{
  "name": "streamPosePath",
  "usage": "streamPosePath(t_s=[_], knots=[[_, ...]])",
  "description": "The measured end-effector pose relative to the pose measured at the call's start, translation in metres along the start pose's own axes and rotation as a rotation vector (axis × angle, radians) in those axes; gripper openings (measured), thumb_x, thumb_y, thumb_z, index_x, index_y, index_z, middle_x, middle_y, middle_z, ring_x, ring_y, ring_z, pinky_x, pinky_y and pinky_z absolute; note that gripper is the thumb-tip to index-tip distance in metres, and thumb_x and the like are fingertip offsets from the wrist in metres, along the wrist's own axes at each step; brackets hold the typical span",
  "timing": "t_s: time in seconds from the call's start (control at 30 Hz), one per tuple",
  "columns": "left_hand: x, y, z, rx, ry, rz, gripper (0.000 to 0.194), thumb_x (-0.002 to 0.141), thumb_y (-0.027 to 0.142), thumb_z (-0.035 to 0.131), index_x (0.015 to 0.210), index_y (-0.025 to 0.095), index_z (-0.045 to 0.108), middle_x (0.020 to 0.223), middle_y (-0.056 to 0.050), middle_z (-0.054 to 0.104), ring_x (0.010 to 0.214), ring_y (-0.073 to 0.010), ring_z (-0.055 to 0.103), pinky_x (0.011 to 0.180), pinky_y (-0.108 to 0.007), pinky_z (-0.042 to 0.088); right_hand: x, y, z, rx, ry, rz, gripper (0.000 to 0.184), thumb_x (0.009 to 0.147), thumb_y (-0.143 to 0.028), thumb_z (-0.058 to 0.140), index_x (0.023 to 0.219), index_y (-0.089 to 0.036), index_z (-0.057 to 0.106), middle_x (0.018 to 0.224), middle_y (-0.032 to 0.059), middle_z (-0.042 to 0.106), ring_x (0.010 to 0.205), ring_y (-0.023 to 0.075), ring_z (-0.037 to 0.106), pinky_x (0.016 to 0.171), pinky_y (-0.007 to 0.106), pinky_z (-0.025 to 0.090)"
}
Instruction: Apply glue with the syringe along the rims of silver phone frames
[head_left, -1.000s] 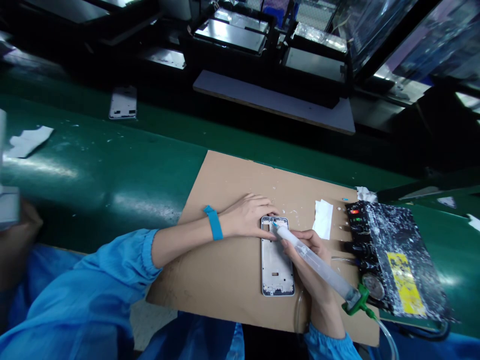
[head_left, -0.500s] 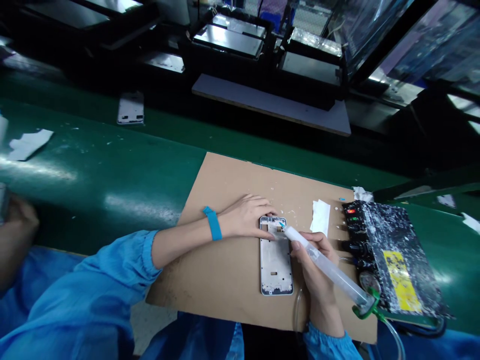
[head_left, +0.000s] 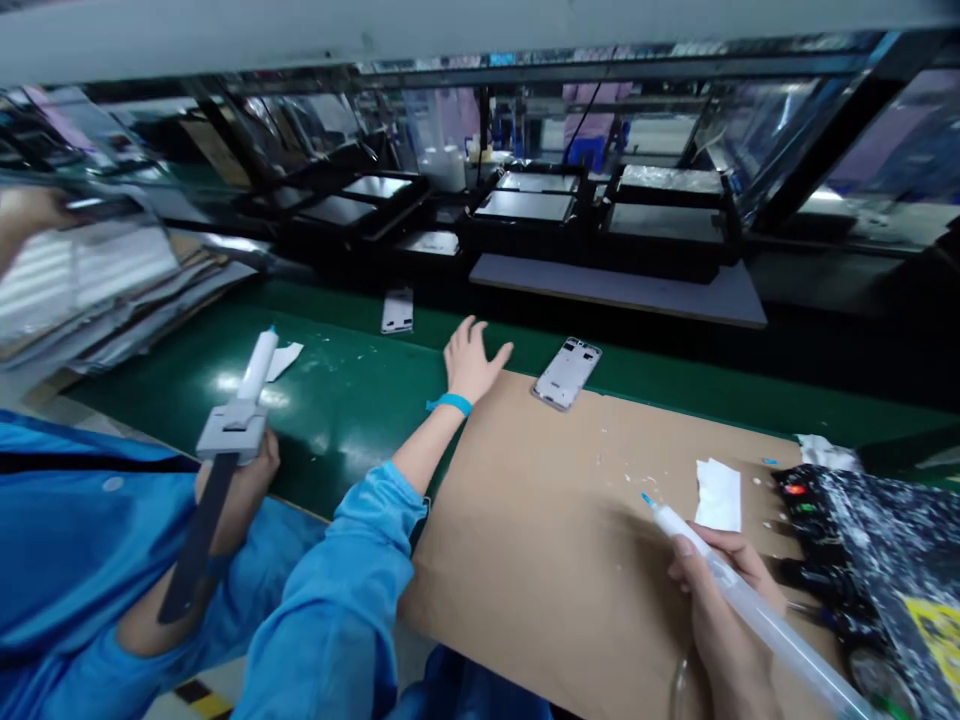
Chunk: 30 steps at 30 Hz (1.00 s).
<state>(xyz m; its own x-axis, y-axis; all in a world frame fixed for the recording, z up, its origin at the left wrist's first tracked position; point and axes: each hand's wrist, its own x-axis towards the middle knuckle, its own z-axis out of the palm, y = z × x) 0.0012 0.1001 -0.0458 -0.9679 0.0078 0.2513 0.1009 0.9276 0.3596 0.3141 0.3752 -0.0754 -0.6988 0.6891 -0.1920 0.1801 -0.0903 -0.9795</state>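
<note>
My left hand (head_left: 472, 365), wearing a blue wristband, is open with its fingers spread over the far edge of the brown cardboard sheet (head_left: 510, 560). To its right, a silver phone frame (head_left: 567, 373) lies tilted across that edge, apart from the hand. My right hand (head_left: 720, 610) grips a large clear syringe (head_left: 750, 600) with a blue tip, which points up and left over the cardboard. A green fitting and tube at the syringe's rear end are out of sight or cut off by the picture's edge.
A black dispenser unit (head_left: 847, 540), splattered white, stands at the right beside a white tissue (head_left: 718, 494). Another phone frame (head_left: 397, 311) lies on the green conveyor belt (head_left: 337, 390). A co-worker's hand (head_left: 244, 470) at the left holds a white syringe (head_left: 259, 365). Black trays stand behind the belt.
The phone frame has moved from under my hands to the cardboard's far edge, and my left hand has let go of it. The syringe has drawn back from the frame, and the view has tilted upward.
</note>
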Motion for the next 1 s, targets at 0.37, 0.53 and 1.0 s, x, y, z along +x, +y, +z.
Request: streamPosePath(t_s=[0.37, 0.53, 1.0], knots=[[0.072, -0.080, -0.057, 0.036, 0.241, -0.355, 0.074, 0.109, 0.069, 0.062, 0.150, 0.008, 0.053, 0.150, -0.030, 0.063, 0.149, -0.0458, 0.052, 0.127, -0.066, 0.040, -0.013, -0.014, 0.014, -0.056, 0.000, 0.014, 0.037, 0.073, -0.059, 0.090, 0.092, -0.029, 0.080, 0.066, 0.0044, 0.069, 0.058, 0.0282, 0.063, 0.056, 0.042, 0.048], [0.056, -0.066, -0.071, -0.015, 0.220, -0.292, 0.054, 0.103, 0.046, 0.076, 0.145, 0.016, 0.058, 0.140, -0.019, 0.069, 0.133, -0.0365, 0.067, 0.116, -0.062, 0.054, -0.010, -0.012, 0.012, -0.063, -0.039, 0.043, 0.035, 0.072, -0.061, 0.092, 0.090, -0.034, 0.082, 0.068, 0.0058, 0.071, 0.059, 0.0273, 0.063, 0.057, 0.040, 0.049], [-0.102, 0.010, -0.037, -0.130, -0.473, 0.437, 0.075, 0.098, 0.040, 0.073, 0.168, 0.023, 0.052, 0.171, -0.018, 0.056, 0.161, -0.0376, 0.052, 0.134, -0.058, 0.046, -0.004, -0.012, 0.009, 0.019, -0.086, 0.028, 0.052, 0.062, -0.065, 0.098, 0.088, -0.024, 0.080, 0.069, 0.0065, 0.071, 0.061, 0.0260, 0.062, 0.057, 0.039, 0.051]])
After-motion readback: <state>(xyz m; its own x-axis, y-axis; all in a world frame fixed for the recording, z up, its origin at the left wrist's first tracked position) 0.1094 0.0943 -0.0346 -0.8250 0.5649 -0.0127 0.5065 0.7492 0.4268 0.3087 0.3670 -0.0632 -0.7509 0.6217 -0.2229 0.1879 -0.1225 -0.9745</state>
